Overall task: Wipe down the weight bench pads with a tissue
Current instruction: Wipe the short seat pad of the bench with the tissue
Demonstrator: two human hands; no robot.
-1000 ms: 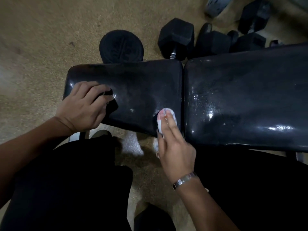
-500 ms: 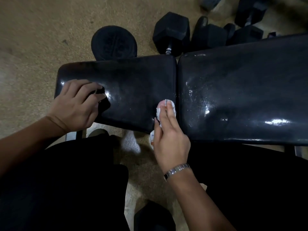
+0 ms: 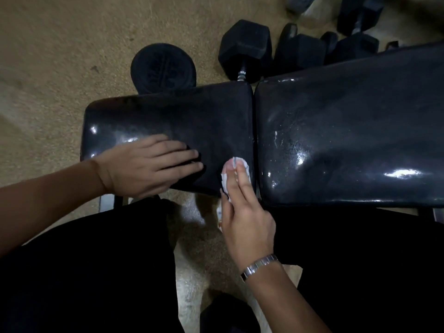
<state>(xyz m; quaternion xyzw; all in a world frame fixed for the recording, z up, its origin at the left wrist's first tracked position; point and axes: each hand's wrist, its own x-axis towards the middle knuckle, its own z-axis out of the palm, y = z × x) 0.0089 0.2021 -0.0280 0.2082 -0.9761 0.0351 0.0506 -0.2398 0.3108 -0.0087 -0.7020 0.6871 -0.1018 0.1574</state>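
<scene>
Left hand (image 3: 146, 169) is lying flat, fingers straight, on the near left part of the seat pad (image 3: 168, 116), holding nothing I can make out. Tissue (image 3: 236, 163) is sitting at the seat pad's near right corner, with the right hand (image 3: 245, 212) pressing it down, fingers straight. Back pad (image 3: 348, 140), right of the seat pad, is showing wet-looking streaks. The seat pad's far strip is looking dull, so the job is probably midway. Weight plate (image 3: 163, 68) beyond the seat pad is showing raised marks, unreadable.

No text, brand, number or sign can be read anywhere in the view. Faint raised markings are seen on the top of the round black disc (image 3: 163, 68), but they are too dim to be made out.
</scene>
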